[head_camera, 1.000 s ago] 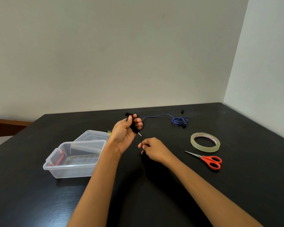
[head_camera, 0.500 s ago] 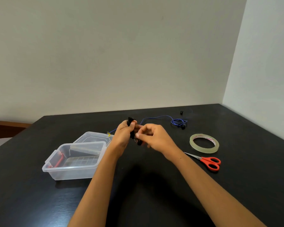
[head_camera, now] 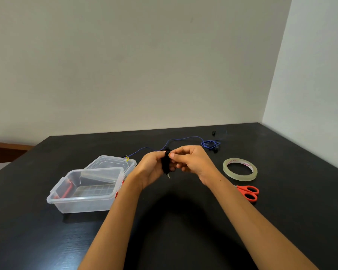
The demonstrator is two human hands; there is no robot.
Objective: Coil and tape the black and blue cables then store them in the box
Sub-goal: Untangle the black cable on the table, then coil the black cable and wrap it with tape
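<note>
Since one second earlier, our right hand (head_camera: 191, 162) has risen from just above the table (head_camera: 183, 230) to meet our left hand (head_camera: 150, 169); both now hold the black cable (head_camera: 165, 165) in the air over the middle of the table; we see the left hand's fingers curled round the wound black bundle; the right hand's thumb and forefinger pinch its upper end; a metal plug tip hangs below the bundle; the blue cable (head_camera: 210, 143) lies stretched on the table behind the hands, with a loose tangle at its right end and its yellow-marked end touching the far corner of the lid (head_camera: 109, 161); the clear box (head_camera: 86, 204) stands open to the left, the lid just behind it; the tape roll (head_camera: 240, 177) lies flat to the right; the red-handled scissors (head_camera: 249, 192) lie near it, partly hidden by our right forearm.
</note>
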